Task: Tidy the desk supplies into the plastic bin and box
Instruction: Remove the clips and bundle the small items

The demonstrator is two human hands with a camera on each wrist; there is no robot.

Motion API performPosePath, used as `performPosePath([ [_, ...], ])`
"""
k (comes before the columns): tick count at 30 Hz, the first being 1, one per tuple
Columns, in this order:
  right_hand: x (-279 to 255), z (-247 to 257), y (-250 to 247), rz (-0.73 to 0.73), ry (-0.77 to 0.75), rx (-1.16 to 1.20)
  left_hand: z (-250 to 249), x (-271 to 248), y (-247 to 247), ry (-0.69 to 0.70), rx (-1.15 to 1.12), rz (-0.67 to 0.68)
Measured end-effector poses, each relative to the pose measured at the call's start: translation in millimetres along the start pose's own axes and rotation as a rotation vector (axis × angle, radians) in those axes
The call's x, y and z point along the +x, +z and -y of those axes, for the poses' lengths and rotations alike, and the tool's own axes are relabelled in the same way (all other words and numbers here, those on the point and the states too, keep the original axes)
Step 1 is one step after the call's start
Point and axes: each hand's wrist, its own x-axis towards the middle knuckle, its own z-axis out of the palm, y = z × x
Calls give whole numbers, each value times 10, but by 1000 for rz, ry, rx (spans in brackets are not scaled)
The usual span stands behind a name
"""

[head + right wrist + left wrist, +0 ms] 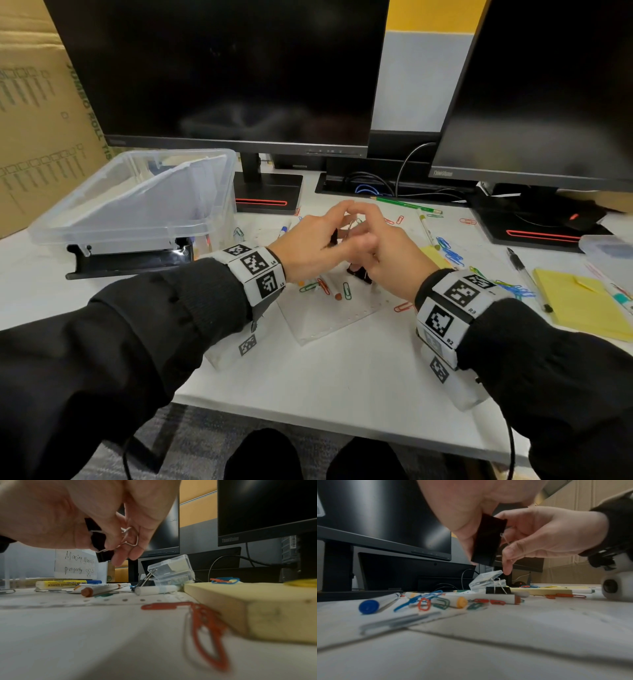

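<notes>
Both hands meet above the middle of the desk on one black binder clip (489, 539). My left hand (329, 226) grips its black body. My right hand (368, 229) pinches its silver wire handle (130, 536). A second black binder clip (359, 274) lies on the desk under my right hand. The big clear plastic bin (137, 198) stands at the left with a lid leaning inside it. A small clear box (486, 580) with its lid up sits just beyond the hands. Markers (453, 601) and coloured paper clips (346, 291) lie scattered around.
Two dark monitors (222, 68) stand at the back on black bases. Yellow sticky pads (582, 301), a black pen (524, 274) and blue paper clips (448, 250) lie to the right. A green pencil (404, 205) lies behind the hands. A cardboard carton (34, 120) stands far left.
</notes>
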Motion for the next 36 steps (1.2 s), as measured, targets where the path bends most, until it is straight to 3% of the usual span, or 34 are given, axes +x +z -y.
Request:
performPosePath([
  [3, 19, -19, -6, 25, 16, -97, -20, -14, -11, -72, -18, 89],
  [8, 39, -51, 11, -51, 72, -172, -5, -8, -2, -21, 121, 147],
  [15, 49, -59, -42, -278, 104, 31, -14, 55, 31, -53, 94, -104],
  [21, 23, -30, -48, -382, 22, 47, 11, 73, 55, 11, 77, -178],
  [27, 10, -32, -47, -407, 50, 136, 83, 103, 43, 71, 294, -54],
  [31, -4, -13, -55, -389, 62, 180, 70, 108, 6, -12, 359, -33],
  [36, 0, -7, -65, -388, 73, 162, 41, 80, 34, -130, 287, -3],
])
